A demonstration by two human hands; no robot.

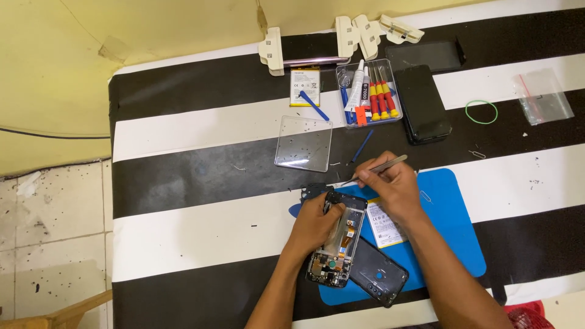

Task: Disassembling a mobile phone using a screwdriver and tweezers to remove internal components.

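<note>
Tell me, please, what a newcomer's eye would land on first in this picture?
The bold black-and-white striped table grabs the eye first. At its near middle, on a blue mat, the left hand steadies an opened phone while the right hand holds tweezers near its top end. Farther back sits a clear tray of red-and-yellow screwdrivers, beside a dark phone.
</note>
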